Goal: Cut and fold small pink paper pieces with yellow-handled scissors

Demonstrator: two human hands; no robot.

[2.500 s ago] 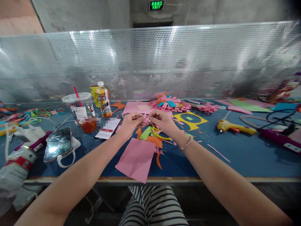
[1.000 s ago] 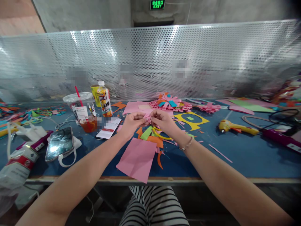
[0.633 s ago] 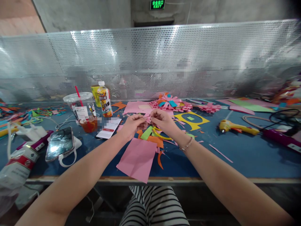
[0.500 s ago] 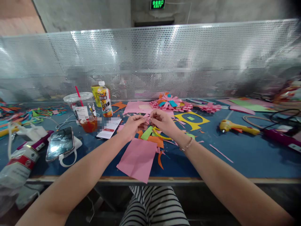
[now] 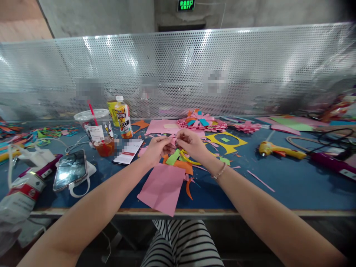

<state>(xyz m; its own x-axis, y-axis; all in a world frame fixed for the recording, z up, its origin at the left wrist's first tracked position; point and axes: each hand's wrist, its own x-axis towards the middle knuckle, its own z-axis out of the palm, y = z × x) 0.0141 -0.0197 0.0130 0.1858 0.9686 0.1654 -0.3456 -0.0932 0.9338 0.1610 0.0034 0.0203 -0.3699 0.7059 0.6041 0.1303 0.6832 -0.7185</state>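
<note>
Both hands meet over the middle of the blue table, pinching a small piece of pink paper (image 5: 172, 140) between them. My left hand (image 5: 159, 148) is closed on its left side, with fingertips partly hidden. My right hand (image 5: 189, 144) is closed on its right side, thumb against forefinger. Below the hands lie a yellow ring-shaped handle (image 5: 191, 160), a green paper scrap (image 5: 174, 157) and orange paper (image 5: 185, 167). A pink paper sheet (image 5: 164, 189) lies nearer, its corner over the table edge. Behind the hands sits a layered pink paper flower (image 5: 198, 120) with blue and orange strips.
On the left are a smartphone (image 5: 71, 170), a lidded drink cup (image 5: 97, 135), a bottle (image 5: 123, 118) and a second phone (image 5: 129, 151). To the right lie a yellow paper cutout (image 5: 236, 142) and a yellow glue gun (image 5: 280, 150). A perforated metal screen (image 5: 178, 63) stands behind.
My hands stay almost in place around the pink paper, with only slight finger movement. At the far right edge, a blurred hand or arm and something blue have come into view.
</note>
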